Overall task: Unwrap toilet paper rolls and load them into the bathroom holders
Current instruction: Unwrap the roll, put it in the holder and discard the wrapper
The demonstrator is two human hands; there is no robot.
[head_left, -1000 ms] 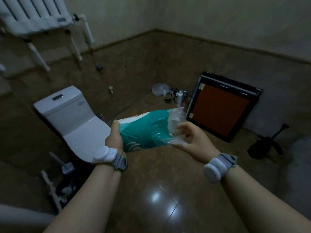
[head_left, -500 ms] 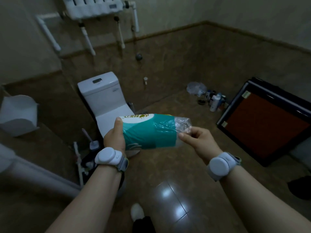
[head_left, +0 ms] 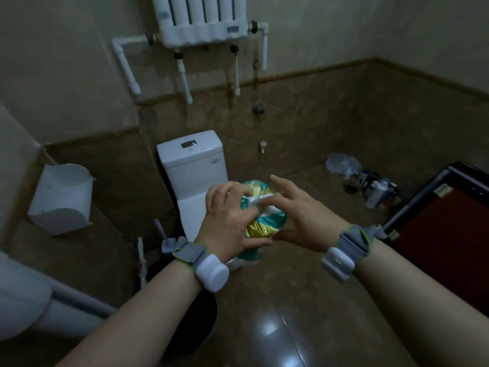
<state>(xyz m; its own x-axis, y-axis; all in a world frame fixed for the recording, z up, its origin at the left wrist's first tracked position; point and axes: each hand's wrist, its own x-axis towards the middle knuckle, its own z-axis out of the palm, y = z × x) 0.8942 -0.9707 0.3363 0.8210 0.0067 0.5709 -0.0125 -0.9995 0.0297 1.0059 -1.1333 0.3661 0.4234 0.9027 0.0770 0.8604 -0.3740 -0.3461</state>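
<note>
A white paper holder (head_left: 62,197) hangs on the left wall, its front open. To its right a toilet brush (head_left: 164,238) stands beside the white toilet (head_left: 191,165), under a white radiator (head_left: 201,19). In front of the toilet, both hands hold the wrapped roll (head_left: 267,223) in mid-air, its end facing up. The left hand (head_left: 225,221) grips its side with the fingers curled over the top. The right hand (head_left: 304,215) cradles it with the thumb beneath and pinches the clear twisted plastic. The wrapper is teal, yellow and white, with printing too blurred to read. Each wrist wears a grey band with a white unit. Further right, bottles (head_left: 377,188) sit on the floor beside a leaning dark-framed panel (head_left: 444,234).
</note>
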